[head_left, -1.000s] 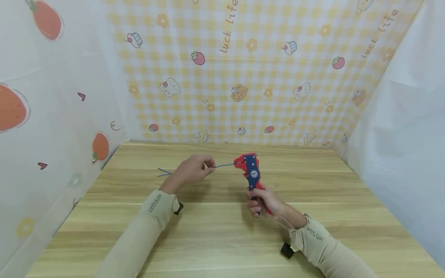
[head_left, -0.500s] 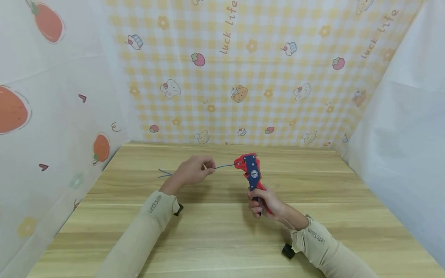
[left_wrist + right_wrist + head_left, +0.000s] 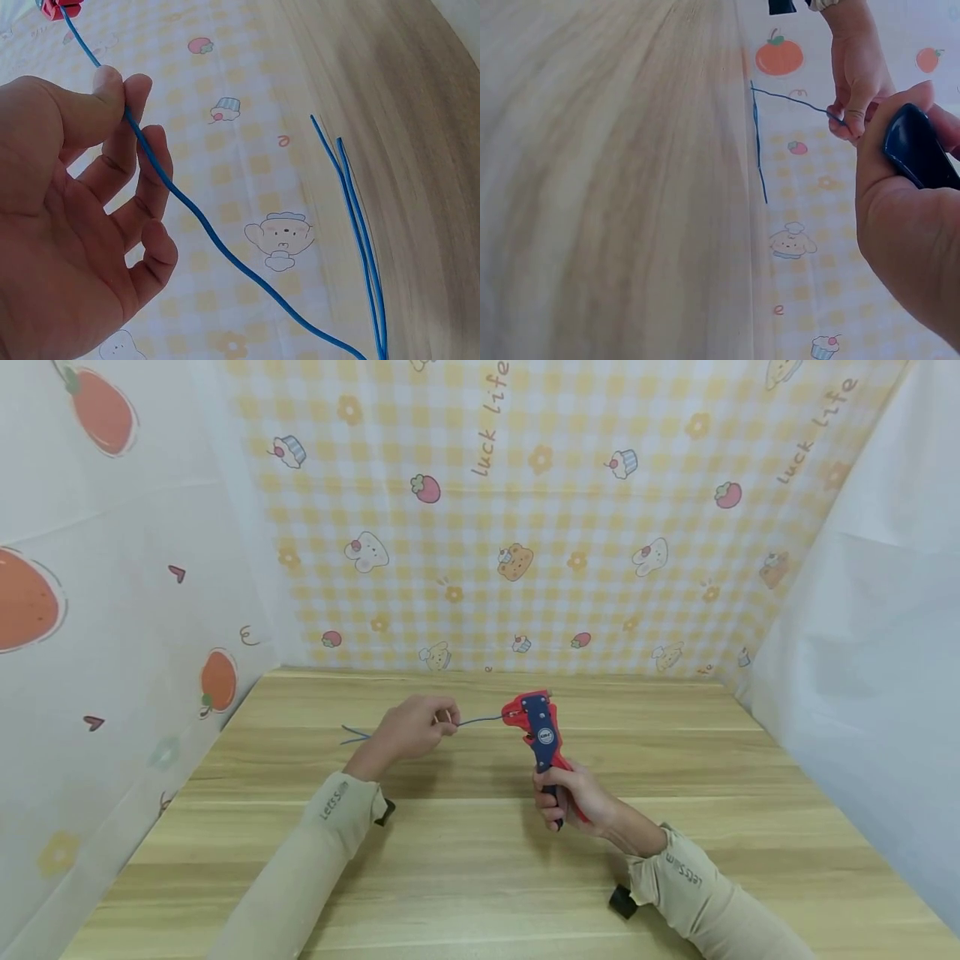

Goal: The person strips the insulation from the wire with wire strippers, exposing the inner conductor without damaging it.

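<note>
My left hand (image 3: 422, 727) pinches a blue wire (image 3: 482, 720) between thumb and index finger, above the table. From those fingertips the wire runs right to the nose of a red and dark blue wire stripper (image 3: 542, 727). In the left wrist view the wire (image 3: 217, 236) passes down across the palm side, the other fingers loosely curled. My right hand (image 3: 577, 797) grips the stripper's handles, holding the tool upright. The right wrist view shows one dark blue handle (image 3: 919, 146) in that hand (image 3: 900, 202). Whether the jaws clamp the wire is too small to tell.
Blue wire ends (image 3: 356, 734) lie behind my left wrist, over the wooden table (image 3: 465, 877). A yellow checked cloth (image 3: 480, 527) hangs behind the table, with white sheets (image 3: 862, 610) at the sides.
The stripper and the left fingertips have shifted very slightly left, the wire still between them. Both grips look the same as before.
</note>
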The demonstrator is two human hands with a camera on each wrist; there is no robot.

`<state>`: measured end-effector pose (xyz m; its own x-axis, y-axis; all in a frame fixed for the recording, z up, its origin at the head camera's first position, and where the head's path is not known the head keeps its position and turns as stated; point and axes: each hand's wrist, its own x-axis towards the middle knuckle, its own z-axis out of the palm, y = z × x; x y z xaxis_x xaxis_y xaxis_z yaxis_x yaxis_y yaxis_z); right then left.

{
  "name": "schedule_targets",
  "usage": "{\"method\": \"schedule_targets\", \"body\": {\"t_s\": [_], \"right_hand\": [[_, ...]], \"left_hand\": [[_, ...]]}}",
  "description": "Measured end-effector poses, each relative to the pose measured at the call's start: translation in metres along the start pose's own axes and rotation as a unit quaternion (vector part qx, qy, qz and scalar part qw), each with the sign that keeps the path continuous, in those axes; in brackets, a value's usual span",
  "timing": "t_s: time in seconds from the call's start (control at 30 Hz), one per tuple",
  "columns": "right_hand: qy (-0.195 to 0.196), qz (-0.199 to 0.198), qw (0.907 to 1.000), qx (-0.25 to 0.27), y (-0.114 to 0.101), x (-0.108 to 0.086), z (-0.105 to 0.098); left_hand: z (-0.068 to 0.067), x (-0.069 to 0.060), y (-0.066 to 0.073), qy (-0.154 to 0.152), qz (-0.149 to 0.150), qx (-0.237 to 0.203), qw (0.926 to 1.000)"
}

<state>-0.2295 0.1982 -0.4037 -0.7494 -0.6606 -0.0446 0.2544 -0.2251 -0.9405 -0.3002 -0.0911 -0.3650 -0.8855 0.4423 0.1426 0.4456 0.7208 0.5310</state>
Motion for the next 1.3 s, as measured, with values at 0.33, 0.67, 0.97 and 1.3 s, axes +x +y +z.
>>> {"method": "schedule_targets", "body": {"t_s": [0.33,0.67,0.97,1.3], "right_hand": [[0.008,0.003,0.9996,-0.026,-0.003,0.003,0.002],[-0.003,-0.004,0.9994,-0.035,-0.002,0.000,0.001],[-0.007,-0.009,0.9993,-0.035,-0.001,0.000,-0.003],[0.016,-0.026,0.9994,-0.014,-0.006,-0.005,-0.008]], "left_hand": [[-0.004,-0.004,-0.005,0.005,0.000,0.005,1.0000],[-0.005,-0.003,-0.007,-0.008,0.009,0.002,0.9999],[-0.005,-0.004,-0.005,-0.004,0.015,0.009,0.9998],[-0.009,-0.008,-0.022,0.011,0.008,0.058,0.9982]]}}
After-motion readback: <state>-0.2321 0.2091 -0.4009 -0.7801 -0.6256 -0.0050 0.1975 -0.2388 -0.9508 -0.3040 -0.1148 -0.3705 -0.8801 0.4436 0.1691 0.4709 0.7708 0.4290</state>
